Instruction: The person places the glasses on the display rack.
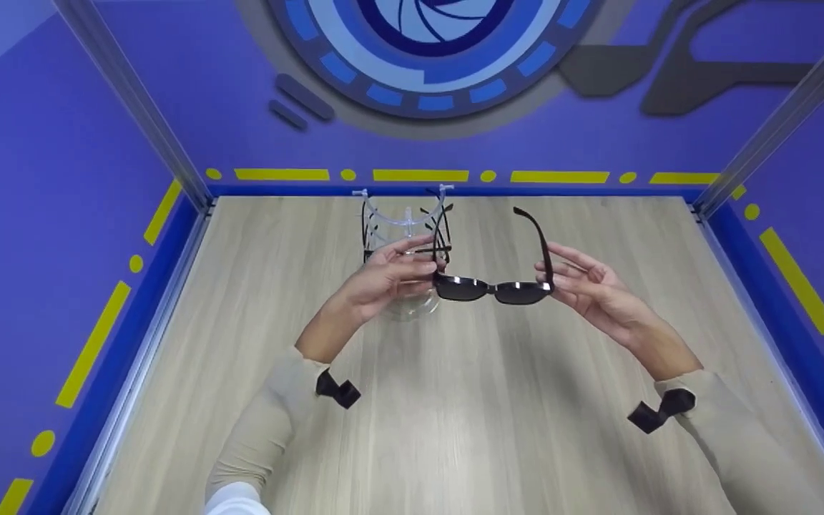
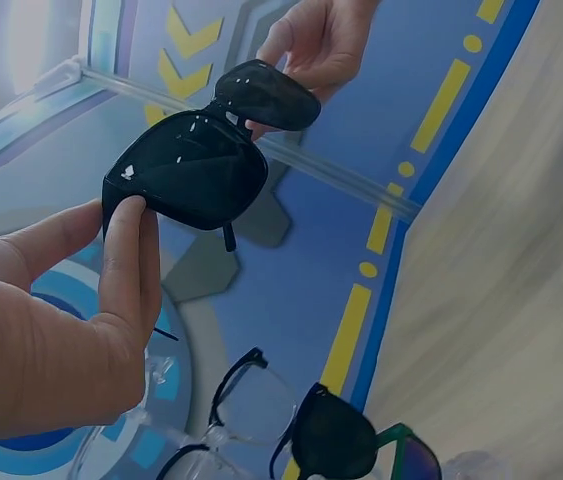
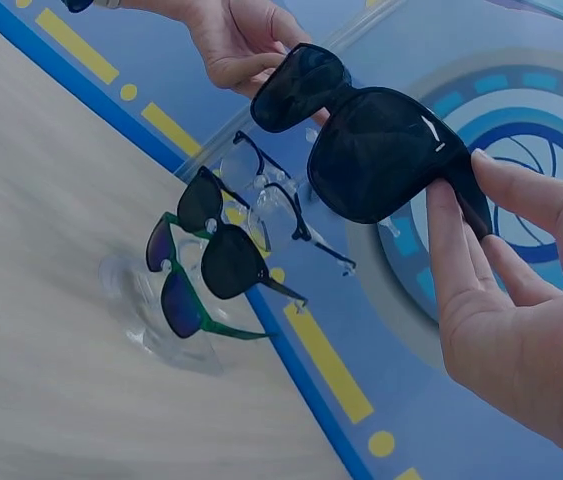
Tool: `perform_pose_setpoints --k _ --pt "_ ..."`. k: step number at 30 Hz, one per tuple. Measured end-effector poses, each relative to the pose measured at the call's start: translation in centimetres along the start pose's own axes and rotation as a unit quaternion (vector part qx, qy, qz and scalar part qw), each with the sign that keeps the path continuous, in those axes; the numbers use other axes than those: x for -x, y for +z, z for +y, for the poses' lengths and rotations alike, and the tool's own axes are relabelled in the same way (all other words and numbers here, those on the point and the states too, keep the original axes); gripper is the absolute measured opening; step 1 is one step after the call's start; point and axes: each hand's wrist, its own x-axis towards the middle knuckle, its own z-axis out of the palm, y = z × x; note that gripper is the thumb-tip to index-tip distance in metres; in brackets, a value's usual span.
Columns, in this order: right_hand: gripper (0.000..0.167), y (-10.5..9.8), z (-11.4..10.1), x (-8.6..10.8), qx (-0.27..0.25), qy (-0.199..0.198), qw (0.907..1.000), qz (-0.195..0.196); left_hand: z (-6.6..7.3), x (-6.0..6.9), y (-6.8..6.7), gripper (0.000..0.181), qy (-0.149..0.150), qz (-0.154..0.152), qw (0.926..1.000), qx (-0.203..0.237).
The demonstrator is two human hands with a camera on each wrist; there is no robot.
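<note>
A pair of black sunglasses is held up in the air between both hands, dark lenses toward the body and temples unfolded away from it. My left hand pinches its left hinge corner between thumb and fingers, and my right hand pinches the right corner the same way. Behind the left hand stands a clear plastic eyewear stand, partly hidden by that hand. In the right wrist view the rack carries green-framed sunglasses, dark sunglasses and clear-lensed glasses, one above another.
The stand's round transparent base rests on a wood-grain table. Blue panels with yellow marks enclose the left, back and right sides. Metal posts rise at the back corners.
</note>
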Motion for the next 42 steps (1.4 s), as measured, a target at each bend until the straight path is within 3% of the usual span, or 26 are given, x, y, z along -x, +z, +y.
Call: perform_pose_setpoints --k 14,23,32,42 --pt "0.043 2.7 -0.3 -2.8 -0.021 -0.006 0.9998 0.004 2.2 1.5 -1.6 0.06 0.038 0.016 0.9992 0.0" --pt "0.038 4.0 -0.5 -4.3 -0.028 -0.006 0.9992 0.026 3.3 1.9 -2.6 0.064 0.056 0.018 0.9982 0.01" --pt "0.036 4.8 -0.4 -5.8 -0.041 0.009 0.998 0.049 4.2 1.9 -3.4 0.062 0.05 0.043 0.9978 0.002" --pt "0.033 6.1 -0.2 -8.3 -0.046 0.01 0.9979 0.044 5.5 2.0 -5.4 0.064 0.055 0.052 0.9971 0.006"
